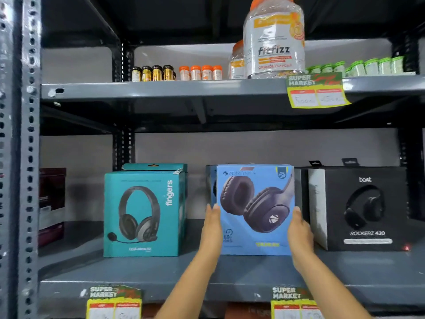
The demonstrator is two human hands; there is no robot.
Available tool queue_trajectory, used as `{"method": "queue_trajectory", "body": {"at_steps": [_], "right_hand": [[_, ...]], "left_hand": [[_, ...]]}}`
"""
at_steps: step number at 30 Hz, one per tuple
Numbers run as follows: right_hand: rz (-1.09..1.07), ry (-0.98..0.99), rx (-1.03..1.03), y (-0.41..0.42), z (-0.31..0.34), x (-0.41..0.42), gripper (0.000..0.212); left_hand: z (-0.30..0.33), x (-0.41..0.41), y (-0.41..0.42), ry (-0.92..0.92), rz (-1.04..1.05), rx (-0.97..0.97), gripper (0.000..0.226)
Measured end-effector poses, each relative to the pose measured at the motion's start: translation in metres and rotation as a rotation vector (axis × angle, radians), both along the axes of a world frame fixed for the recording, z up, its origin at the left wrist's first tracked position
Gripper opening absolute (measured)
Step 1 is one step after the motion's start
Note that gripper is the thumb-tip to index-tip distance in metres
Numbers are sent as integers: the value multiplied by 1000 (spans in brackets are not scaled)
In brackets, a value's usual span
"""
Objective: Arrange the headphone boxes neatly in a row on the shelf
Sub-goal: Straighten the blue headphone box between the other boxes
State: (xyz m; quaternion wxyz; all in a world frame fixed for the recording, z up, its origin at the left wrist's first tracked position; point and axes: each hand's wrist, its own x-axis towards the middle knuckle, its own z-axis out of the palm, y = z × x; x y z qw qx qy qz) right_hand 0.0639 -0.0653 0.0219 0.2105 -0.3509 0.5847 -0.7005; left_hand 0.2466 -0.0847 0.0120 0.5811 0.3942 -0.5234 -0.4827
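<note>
A light blue headphone box (255, 210) stands upright on the grey shelf (138, 270), facing me. My left hand (212, 229) presses its left side and my right hand (300, 233) presses its right side, so both grip it. To the left, with a gap, stands a teal headphone box (143, 212). On the right a black headphone box (361, 208) stands close to the blue one. Another blue box (211, 185) shows partly behind the held one.
A dark red box (51, 203) stands at the far left of the shelf. The shelf above (161, 88) carries small bottles and a large orange-capped jar (273, 40). Yellow price tags (317, 90) hang on the shelf edges. A perforated metal upright (28, 157) is at the left.
</note>
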Motion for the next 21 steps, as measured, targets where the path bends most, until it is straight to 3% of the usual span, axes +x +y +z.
{"method": "queue_trajectory", "body": {"at_steps": [4,8,14,17,21], "right_hand": [[191,-206,105,-36,7,-28,48],[452,-324,160,-61,5,-34,36],[468,-358,145,-106,5,-28,40],[508,-457,100,-121,1,-27,43],[487,-437,86,-138,3,-29,42]], "left_hand": [[11,3,-37,149,-14,76,61],[13,6,-55,141,-62,143,60],[8,7,-96,186,-52,160,56],[5,7,-114,159,-50,140,50],[4,7,-133,92,-28,88,51]]}}
